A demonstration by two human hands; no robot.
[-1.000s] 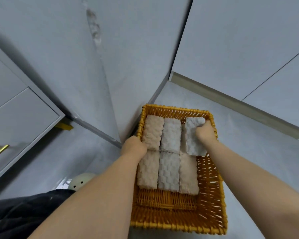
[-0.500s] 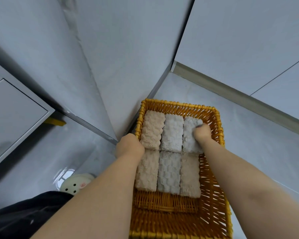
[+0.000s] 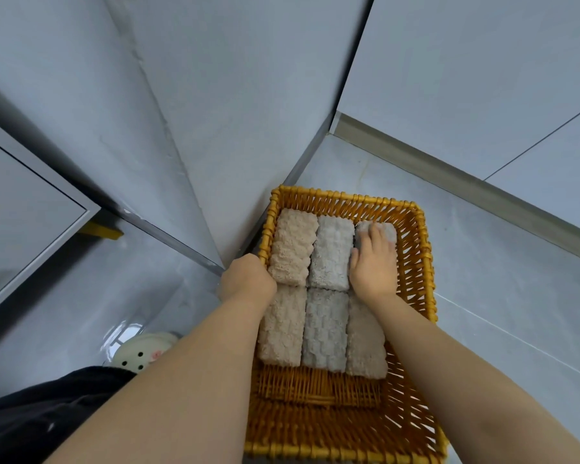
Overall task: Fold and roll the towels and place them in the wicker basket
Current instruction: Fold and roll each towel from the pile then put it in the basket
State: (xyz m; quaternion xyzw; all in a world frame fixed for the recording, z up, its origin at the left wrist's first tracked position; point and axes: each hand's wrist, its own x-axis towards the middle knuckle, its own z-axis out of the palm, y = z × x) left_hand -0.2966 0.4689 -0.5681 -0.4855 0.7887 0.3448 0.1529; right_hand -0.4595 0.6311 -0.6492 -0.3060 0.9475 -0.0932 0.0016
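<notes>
logging from largest down. noted grey tiled floor (image 3: 482, 279) under everything, with wicker basket (image 3: 345, 197) on it, far-left corner close to a wall edge (image 3: 302, 169). counted six rolled towels (image 3: 325, 329) inside, packed side by side in two rows of three across the far part of the basket, with bare weave left at the near end. in far row, left to right: pinkish roll (image 3: 293, 249), middle grey roll (image 3: 332, 256), then last grey roll (image 3: 362, 231), mostly hidden under a palm. found left hand (image 3: 246, 279) at the left rim, fingers seemingly curled over it with tips hidden, so graded as gripping and steadying the basket. found right hand (image 3: 374, 262) flat on the last grey roll, fingers straight and slightly spread, pressing down, pinching nothing. spotted cream perforated slipper (image 3: 141, 353) at lower left, well apart from the basket.

judged step: seating the sixth roll into its slot, so late in placing. judged next move: lift the palm off gently so as not to loosen the roll, check level against neighbours, then let go of the rim. cannot tell whether more towels wait out of view.
</notes>
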